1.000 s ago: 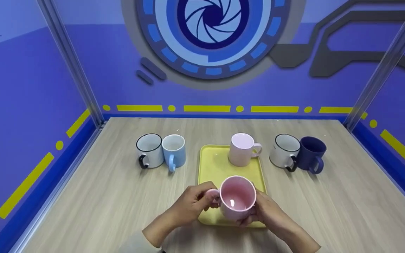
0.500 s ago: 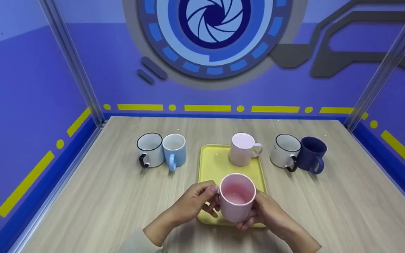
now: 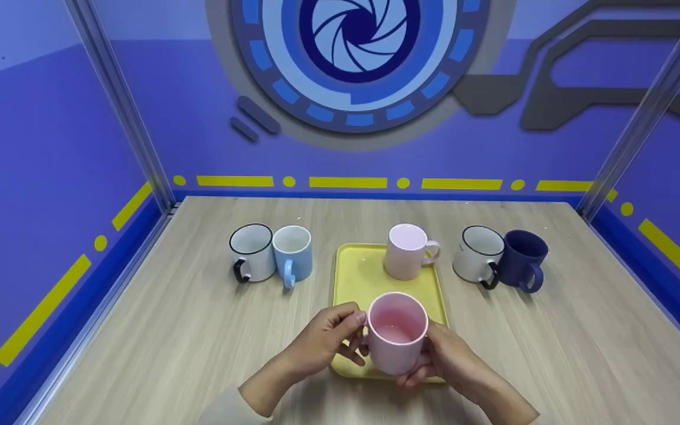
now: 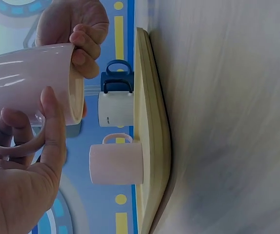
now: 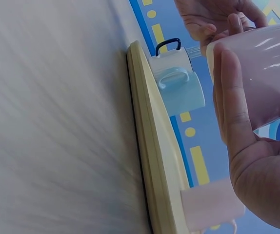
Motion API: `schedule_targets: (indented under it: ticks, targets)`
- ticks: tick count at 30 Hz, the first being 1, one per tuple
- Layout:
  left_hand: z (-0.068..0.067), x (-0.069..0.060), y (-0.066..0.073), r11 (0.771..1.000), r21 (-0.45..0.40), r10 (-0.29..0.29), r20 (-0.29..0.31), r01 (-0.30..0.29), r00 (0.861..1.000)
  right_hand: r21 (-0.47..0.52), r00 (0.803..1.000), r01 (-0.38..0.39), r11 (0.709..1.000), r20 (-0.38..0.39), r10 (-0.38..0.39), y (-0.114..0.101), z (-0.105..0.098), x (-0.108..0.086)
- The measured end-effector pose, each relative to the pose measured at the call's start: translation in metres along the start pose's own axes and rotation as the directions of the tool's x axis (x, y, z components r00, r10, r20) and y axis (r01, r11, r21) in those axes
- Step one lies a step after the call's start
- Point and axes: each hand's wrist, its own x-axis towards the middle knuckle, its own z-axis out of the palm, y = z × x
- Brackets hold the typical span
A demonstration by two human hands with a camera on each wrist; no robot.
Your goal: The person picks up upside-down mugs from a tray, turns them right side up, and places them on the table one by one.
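Note:
Both hands hold a pink mug (image 3: 396, 356) in the air over the near part of a yellow tray (image 3: 355, 283). My left hand (image 3: 320, 343) has its fingers at the mug's handle (image 4: 23, 146), some of them through the loop in the left wrist view. My right hand (image 3: 451, 357) grips the mug's body from the right, low down by its base. The mug's mouth faces up and toward me, showing a glossy pink inside. A second, paler pink mug (image 3: 404, 262) stands upright on the tray's far right, handle pointing right.
Left of the tray stand a white mug with a black rim (image 3: 252, 257) and a light blue mug (image 3: 294, 260). To the right are another black-rimmed white mug (image 3: 477, 257) and a navy mug (image 3: 520, 260). Printed walls enclose the wooden table (image 3: 228, 330).
The held mug has tipped, so more of its outer wall shows. My left fingers have shifted at the handle and spread. The standing mugs and tray have stayed put.

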Motion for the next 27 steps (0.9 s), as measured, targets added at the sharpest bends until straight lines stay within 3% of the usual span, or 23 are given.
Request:
schedule_targets:
  ticks: [19, 27]
  targets:
    - [-0.005, -0.007, 0.001, 1.000, 0.018, 0.025, 0.022, -0.026, 0.999, -0.023, 0.999, 0.038, 0.999, 0.039, -0.037, 0.001, -0.017, -0.010]
    - [-0.008, -0.010, 0.003, 1.000, 0.024, 0.016, 0.013, -0.016, 1.000, -0.109, 0.998, 0.036, 0.993, -0.052, -0.042, 0.003, -0.034, -0.016]
